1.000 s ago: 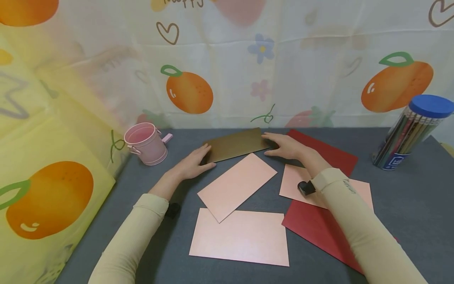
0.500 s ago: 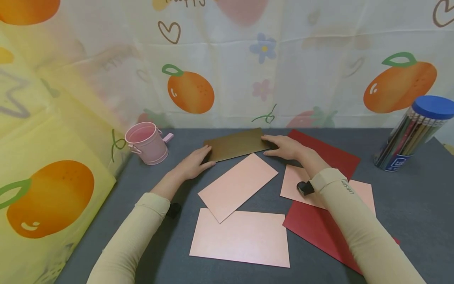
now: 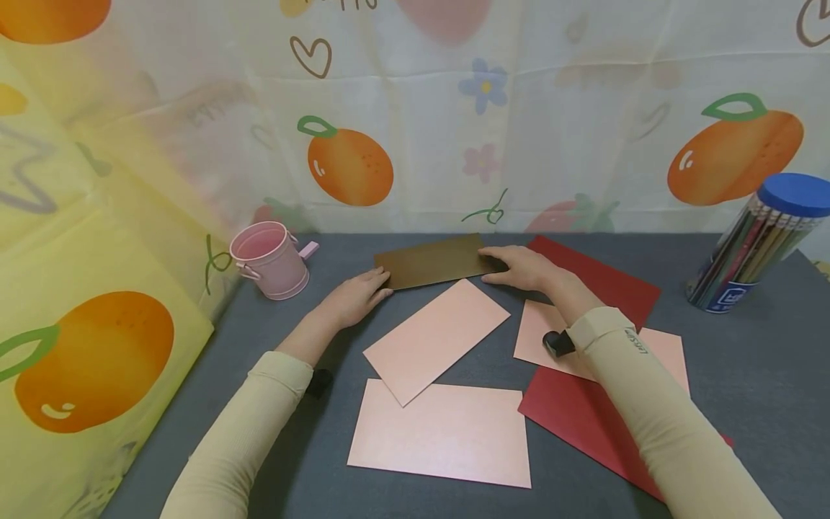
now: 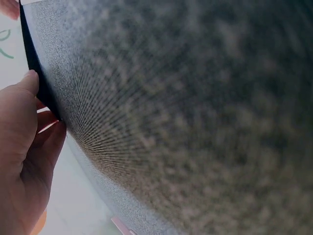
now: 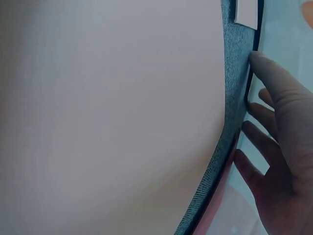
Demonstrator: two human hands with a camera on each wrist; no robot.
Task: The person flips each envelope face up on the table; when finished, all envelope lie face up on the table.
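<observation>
A flat gold-brown rectangular card or envelope (image 3: pixel 434 261) lies at the back of the table in the head view. At its left end is my left hand (image 3: pixel 353 299), with thumb and fingertips touching the near-left corner. In the left wrist view, the left hand (image 4: pixel 24 147) has thumb and fingers on either side of that corner. My right hand (image 3: pixel 528 269) touches the opposite end with spread fingers, and in the right wrist view the right hand (image 5: pixel 288 137) has its thumb along the near edge. The undersides of the fingers are hidden.
Nearer me lie a slanted pink card (image 3: pixel 437 342) and another pink one (image 3: pixel 441 440) partly under it. Right of them, a pink card (image 3: pixel 661 353) overlaps red ones (image 3: pixel 590 422). A pink bucket (image 3: pixel 269 263) stands left; a blue-lidded pencil jar (image 3: pixel 746 252) stands right.
My left thumb has drawn in closer to the fingers at the gold-brown card's corner. The near-left corner has shifted slightly away from me. The right hand stays in place.
</observation>
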